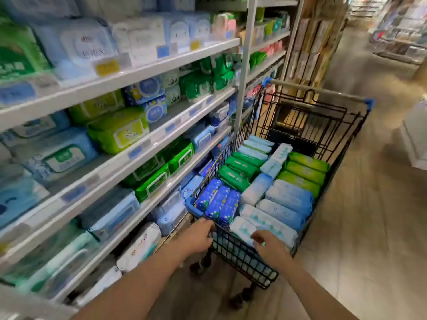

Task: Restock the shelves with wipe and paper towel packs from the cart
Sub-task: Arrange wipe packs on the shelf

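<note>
Hand L grips cart rim; hand R fingers curled on pale-blue pack.

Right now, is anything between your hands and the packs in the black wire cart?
Nothing visible. The right hand touches a pale blue-and-white pack; the left hand holds the black wire cart's rim beside dark blue packs.

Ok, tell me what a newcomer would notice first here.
The black wire cart, right of centre, is packed with rows of blue, green and pale packs. Shelves of similar packs fill the left. At the bottom, the left hand grips the cart's near rim and the right hand touches a pale pack.
</note>
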